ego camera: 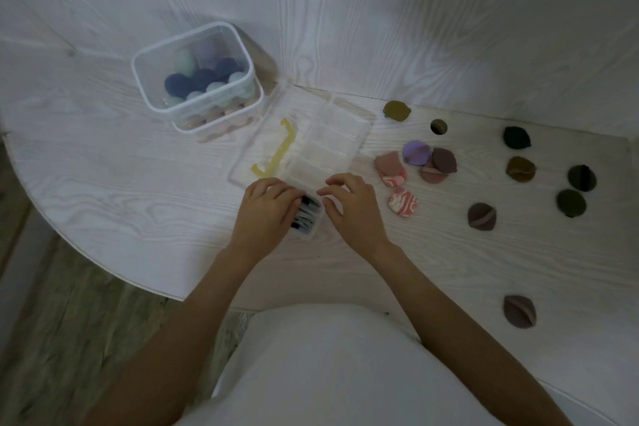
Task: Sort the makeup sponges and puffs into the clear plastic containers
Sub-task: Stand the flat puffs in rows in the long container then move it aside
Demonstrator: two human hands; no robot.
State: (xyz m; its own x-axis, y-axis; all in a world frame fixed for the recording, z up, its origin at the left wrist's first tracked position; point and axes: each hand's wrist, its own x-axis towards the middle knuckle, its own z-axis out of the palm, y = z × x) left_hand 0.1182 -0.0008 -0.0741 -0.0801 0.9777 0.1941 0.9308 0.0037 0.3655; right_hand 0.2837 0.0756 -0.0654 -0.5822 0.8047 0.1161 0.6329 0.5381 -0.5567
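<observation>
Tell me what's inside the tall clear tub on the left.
The tall clear tub holds round sponges: dark blue, pale mint and a lilac one. Pinkish shapes show through the lower container beneath it; the top tub covers the rest.

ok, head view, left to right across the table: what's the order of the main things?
Stacked clear tubs of sponges → yellow handle → left hand → right hand → pink marbled puff → purple puff → dark green puff

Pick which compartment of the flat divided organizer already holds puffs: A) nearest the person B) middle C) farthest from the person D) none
A: dark puffs stand packed in the end compartment of the divided organizer nearest the person, between the left hand and right hand; the other compartments look empty.
</observation>
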